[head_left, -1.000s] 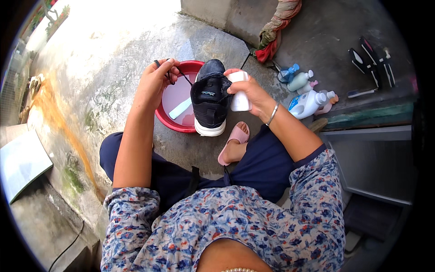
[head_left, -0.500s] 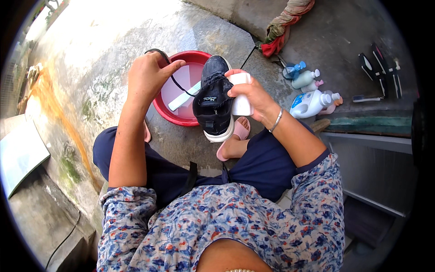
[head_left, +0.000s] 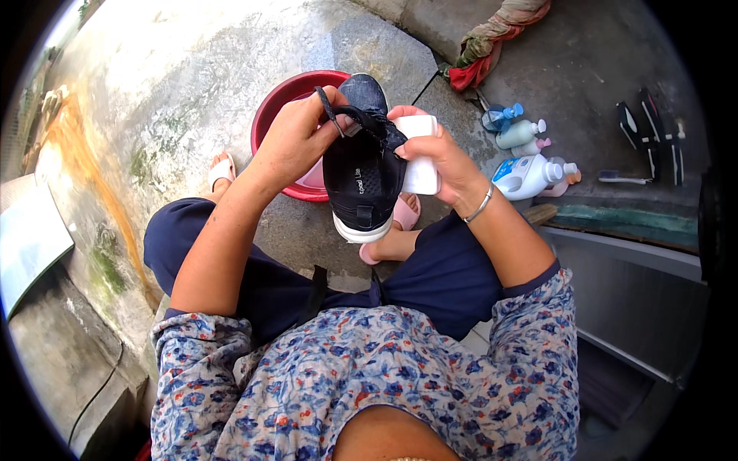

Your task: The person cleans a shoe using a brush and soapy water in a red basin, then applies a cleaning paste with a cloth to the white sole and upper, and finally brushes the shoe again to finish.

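Note:
A black sneaker (head_left: 360, 180) with a white sole is held up over the near right rim of a red basin (head_left: 265, 115), its heel toward me. My left hand (head_left: 300, 142) is closed at the shoe's opening, pinching a black shoelace (head_left: 327, 104) that loops up by the fingers. My right hand (head_left: 438, 157) grips the right side of the shoe's opening. That same hand also holds a smooth white block (head_left: 419, 165) against the shoe; whether it is soap or a brush I cannot tell. The hands and shoe hide most of the basin's inside.
Several bottles stand to the right, among them a large white jug (head_left: 523, 177) and a blue pump bottle (head_left: 501, 115). Further right lie black-and-white brushes (head_left: 649, 127) and a toothbrush (head_left: 624, 178). A twisted cloth (head_left: 492, 46) hangs at the far right.
My left hand has moved right and nearer to the shoe's opening, bringing the lace in with it. The shoe has tilted so its inside shows. My left foot has come into sight.

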Motion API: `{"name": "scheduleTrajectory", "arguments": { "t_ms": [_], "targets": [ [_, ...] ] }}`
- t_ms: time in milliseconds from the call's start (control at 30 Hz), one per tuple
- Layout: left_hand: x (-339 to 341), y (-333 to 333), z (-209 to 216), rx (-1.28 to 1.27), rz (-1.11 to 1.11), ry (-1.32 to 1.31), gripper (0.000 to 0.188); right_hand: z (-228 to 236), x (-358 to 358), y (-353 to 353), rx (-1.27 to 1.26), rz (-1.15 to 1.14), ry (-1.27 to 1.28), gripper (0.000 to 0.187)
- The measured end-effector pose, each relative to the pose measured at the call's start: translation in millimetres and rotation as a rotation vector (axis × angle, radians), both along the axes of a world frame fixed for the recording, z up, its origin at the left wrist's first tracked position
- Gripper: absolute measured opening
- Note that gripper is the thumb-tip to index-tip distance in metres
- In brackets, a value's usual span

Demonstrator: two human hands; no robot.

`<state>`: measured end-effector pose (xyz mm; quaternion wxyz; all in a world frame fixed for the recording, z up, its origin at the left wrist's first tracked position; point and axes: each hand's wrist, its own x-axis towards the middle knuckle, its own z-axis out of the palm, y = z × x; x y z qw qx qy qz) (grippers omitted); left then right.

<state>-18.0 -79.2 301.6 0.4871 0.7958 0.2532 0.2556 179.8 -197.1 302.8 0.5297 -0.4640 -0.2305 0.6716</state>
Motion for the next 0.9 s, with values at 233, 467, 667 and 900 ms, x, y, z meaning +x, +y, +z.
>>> {"name": "scheduleTrajectory", "arguments": {
  "t_ms": [233,467,667,900],
  "targets": [
    [-1,8,-5,-0.514,-0.061,-0.129,0.02,7,-7,-1,0.049,0.004,0.029,0.046],
    [-5,8,0,-0.583,-0.028,-0.265,0.017,20,-9,8,0.222,-0.106,-0.332,0.046],
    [2,-3,-2,-0.177,0.102,-0.044,0.019,46,-19,4,0.633,-0.109,-0.184,0.046],
    [4,-9,6,-0.162,0.282,-0.213,0.017,24,-65,7,0.368,0.077,-0.871,0.035]
  ]
}}
